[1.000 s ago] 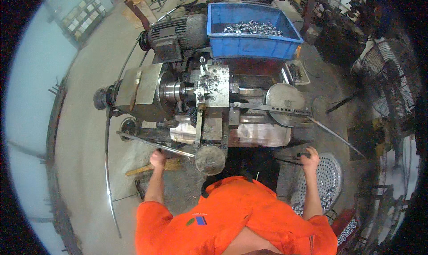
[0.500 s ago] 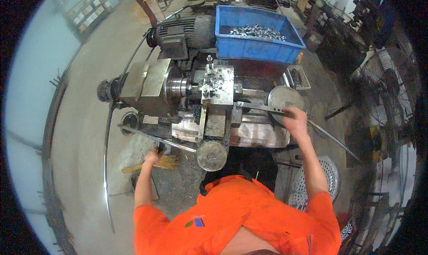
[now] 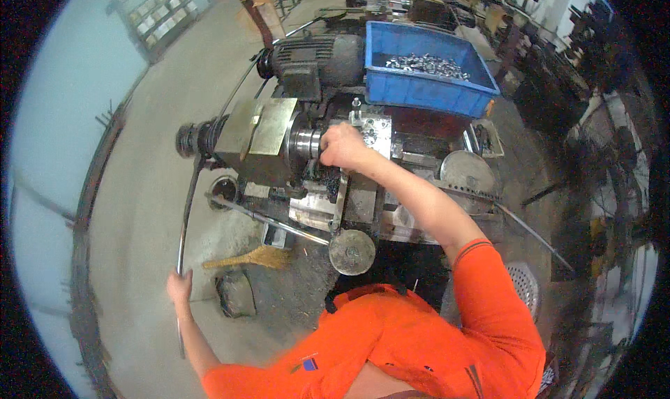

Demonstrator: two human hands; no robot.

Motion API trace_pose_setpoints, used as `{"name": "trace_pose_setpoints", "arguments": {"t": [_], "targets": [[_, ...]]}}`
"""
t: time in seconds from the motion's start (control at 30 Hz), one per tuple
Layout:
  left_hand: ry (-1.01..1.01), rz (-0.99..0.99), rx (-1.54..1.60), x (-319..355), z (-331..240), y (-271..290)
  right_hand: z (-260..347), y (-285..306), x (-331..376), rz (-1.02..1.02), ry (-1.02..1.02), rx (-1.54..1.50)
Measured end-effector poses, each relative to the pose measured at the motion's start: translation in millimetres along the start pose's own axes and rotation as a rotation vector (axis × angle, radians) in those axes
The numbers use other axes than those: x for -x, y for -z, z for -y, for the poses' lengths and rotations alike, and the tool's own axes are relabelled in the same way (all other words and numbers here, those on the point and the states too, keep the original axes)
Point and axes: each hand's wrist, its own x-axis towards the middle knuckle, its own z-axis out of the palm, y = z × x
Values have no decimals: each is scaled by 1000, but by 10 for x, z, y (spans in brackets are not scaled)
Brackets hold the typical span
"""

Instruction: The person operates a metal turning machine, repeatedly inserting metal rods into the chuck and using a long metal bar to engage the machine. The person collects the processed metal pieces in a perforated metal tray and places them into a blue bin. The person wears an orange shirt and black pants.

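Note:
My left hand (image 3: pixel 179 286) is closed round a long metal lever bar (image 3: pixel 186 231) to the left of a small lathe. The bar runs up to the lathe's belt-side end. My right hand (image 3: pixel 342 146) reaches across the machine to the shiny round chuck (image 3: pixel 307 143), fingers curled in front of its face. What those fingers hold, if anything, is hidden behind the hand. Beside that hand sits the square metal tool block (image 3: pixel 378 132), partly covered by it. A second lever rod (image 3: pixel 279 226) ends near a round handwheel disc (image 3: pixel 352 252) at the lathe's front.
Behind the lathe stand a blue crate (image 3: pixel 433 92) of small metal parts and a dark motor (image 3: pixel 317 58). A larger round disc (image 3: pixel 466 170) and a thin rod (image 3: pixel 534 235) lie to the right. On the floor are a straw broom (image 3: pixel 258 258) and a dark container (image 3: pixel 235 294).
My right hand has left the perforated lever on the right and moved left to the chuck. My left hand has moved from near the broom outward to the long bar and gripped it.

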Motion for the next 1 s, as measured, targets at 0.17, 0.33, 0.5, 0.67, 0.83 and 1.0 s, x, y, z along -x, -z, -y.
{"name": "trace_pose_setpoints", "arguments": {"t": [0.17,0.33,0.5,0.67,0.83,1.0], "targets": [[230,267,166,-474,276,-96,116,-59,-21,0,-2,63],[259,214,129,-574,60,133,121,80,24,93,-85,-66],[248,94,57,-293,-20,68,114,-5,-20,89,-78,-64],[215,100,248,286,-504,120,50,25,17,95,-65,-54],[140,130,261,642,-622,27,121,-51,-15,59,12,-15],[17,528,447,417,-872,422,-105,23,32,-61,45,192]]}}
